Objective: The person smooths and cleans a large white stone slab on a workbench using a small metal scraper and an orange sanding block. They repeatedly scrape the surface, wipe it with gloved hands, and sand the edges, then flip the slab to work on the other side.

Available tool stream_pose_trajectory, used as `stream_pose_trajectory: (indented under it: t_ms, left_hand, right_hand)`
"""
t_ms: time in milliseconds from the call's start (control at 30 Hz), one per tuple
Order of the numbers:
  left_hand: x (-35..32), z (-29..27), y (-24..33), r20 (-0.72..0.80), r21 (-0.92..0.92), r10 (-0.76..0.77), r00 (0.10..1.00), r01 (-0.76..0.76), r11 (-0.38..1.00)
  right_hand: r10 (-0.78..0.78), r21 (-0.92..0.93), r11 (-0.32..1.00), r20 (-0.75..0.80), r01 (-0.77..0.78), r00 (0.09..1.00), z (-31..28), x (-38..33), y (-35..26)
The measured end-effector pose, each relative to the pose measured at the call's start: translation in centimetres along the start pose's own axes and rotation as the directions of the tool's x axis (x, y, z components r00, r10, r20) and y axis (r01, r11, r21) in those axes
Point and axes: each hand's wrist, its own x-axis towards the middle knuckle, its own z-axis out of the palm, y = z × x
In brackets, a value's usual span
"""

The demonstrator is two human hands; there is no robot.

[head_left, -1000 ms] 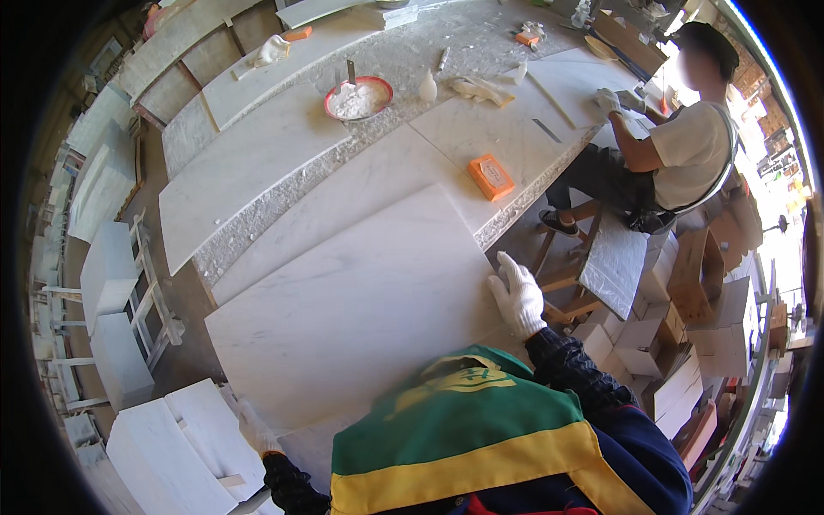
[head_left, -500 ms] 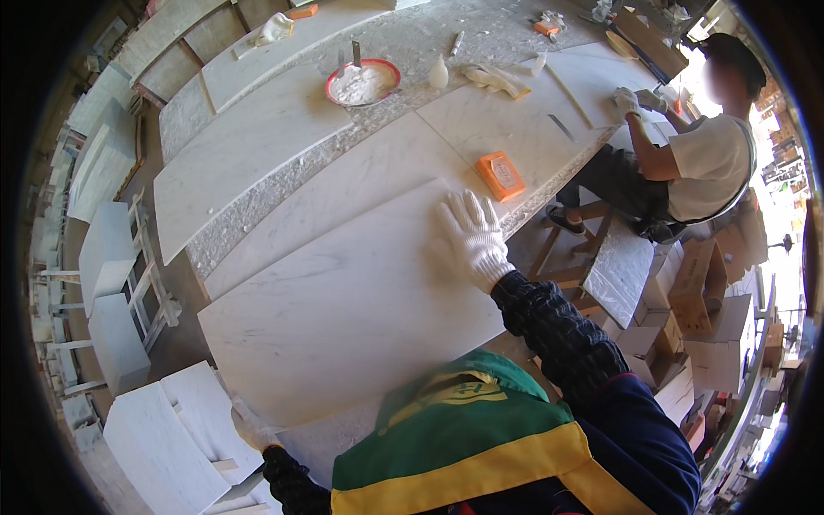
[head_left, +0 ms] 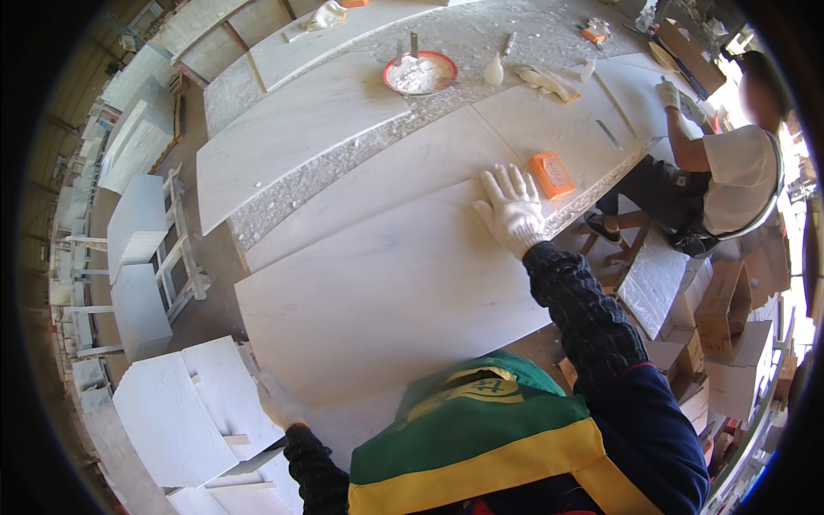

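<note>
A large white marble slab (head_left: 378,292) lies in front of me, on top of another pale slab (head_left: 403,163). My right hand (head_left: 518,215), in a white knit glove, rests flat on its far right corner with fingers spread. An orange block-shaped packet (head_left: 552,175) sits just beyond those fingertips. At the slab's near left edge is my gloved left hand (head_left: 279,408); it appears closed on that edge, its fingers partly hidden.
A red-rimmed bowl of white powder (head_left: 421,75) holds upright blades. A glove (head_left: 548,83) and white bottle (head_left: 494,70) lie farther back. A seated co-worker (head_left: 740,176) is at right, near cardboard boxes (head_left: 725,309). Stacked slabs (head_left: 137,219) stand left.
The whole scene has shifted rightward in view. My right hand has slid slightly farther forward on the slab. The co-worker's hand has lifted; my left hand stays at the edge.
</note>
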Motion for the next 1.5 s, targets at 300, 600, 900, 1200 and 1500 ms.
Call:
stream_pose_trajectory:
  t_ms: [300, 600, 900, 1200, 1500]
  left_hand:
    - [-0.7, -0.4, 1.2, -0.058, 0.198, 0.039, 0.998, -0.027, 0.98]
    - [-1.7, -0.2, 2.6, -0.065, 0.004, 0.125, 0.99, -0.125, 0.992]
    - [-0.7, -0.4, 1.4, -0.029, 0.059, 0.037, 0.999, -0.035, 0.998]
    - [-1.4, -0.4, 2.6, -0.041, 0.018, 0.022, 0.999, -0.021, 1.0]
    - [-0.6, -0.2, 1.2, -0.042, 0.073, 0.049, 0.998, -0.046, 0.996]
  right_hand:
    - [0.045, 0.02, 0.999, 0.003, -0.045, 0.999, -0.8, -2.3, -0.5]
    - [0.215, -0.007, 0.976, -0.036, -0.216, 0.976, -1.3, -7.6, -1.6]
    - [0.31, -0.039, 0.95, -0.035, -0.311, 0.95, -1.1, -4.9, -1.5]
    - [0.259, -0.026, 0.965, -0.047, -0.26, 0.965, 0.0, 0.8, -1.3]
    - [0.27, -0.002, 0.963, -0.073, -0.271, 0.96, 0.5, -0.7, -0.7]
